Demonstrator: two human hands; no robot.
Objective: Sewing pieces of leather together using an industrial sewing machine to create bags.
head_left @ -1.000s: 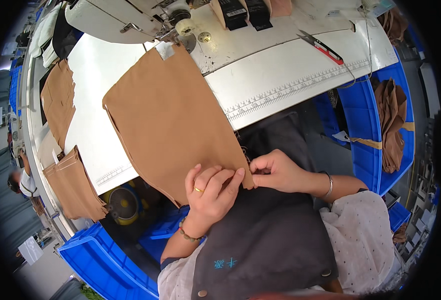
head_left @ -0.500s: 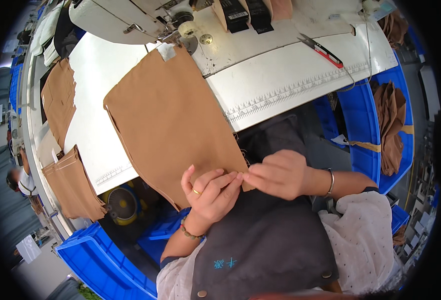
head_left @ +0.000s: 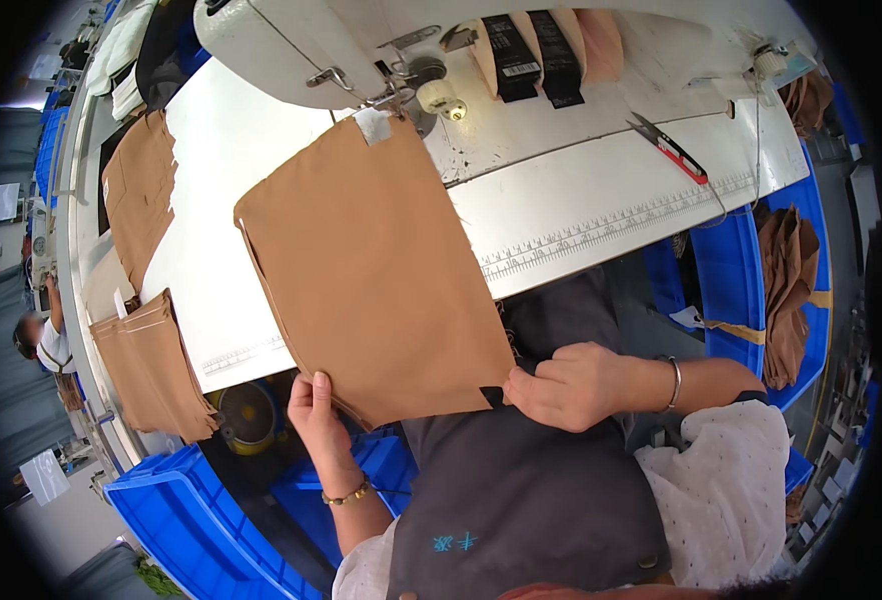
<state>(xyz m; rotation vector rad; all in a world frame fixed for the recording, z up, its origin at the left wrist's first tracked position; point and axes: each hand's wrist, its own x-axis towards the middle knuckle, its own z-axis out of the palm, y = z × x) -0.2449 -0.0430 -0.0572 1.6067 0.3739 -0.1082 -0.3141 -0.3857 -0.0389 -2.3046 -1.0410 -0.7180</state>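
A large brown fabric panel (head_left: 376, 270) stretches from the sewing machine (head_left: 291, 50) down over the table's near edge toward my lap. Its far end lies by the machine's needle area, where a small white patch (head_left: 372, 126) shows on it. My left hand (head_left: 321, 415) pinches the panel's near left edge between thumb and fingers. At the near right corner my right hand (head_left: 566, 388) is closed on the same fabric, beside a small black piece (head_left: 492, 396). Loose threads hang along the panel's right edge.
Red-and-black thread snips (head_left: 669, 150) lie on the white table (head_left: 601, 215) at right. Black labels (head_left: 536, 60) sit behind. Stacked brown pieces (head_left: 156, 365) rest at left. Blue bins (head_left: 196, 520) stand on both sides. A person (head_left: 51, 335) is at far left.
My left hand has moved left from the right corner to the panel's left edge. The right hand stays at the corner, where a black piece now shows. The panel lies flatter, and the view has shifted.
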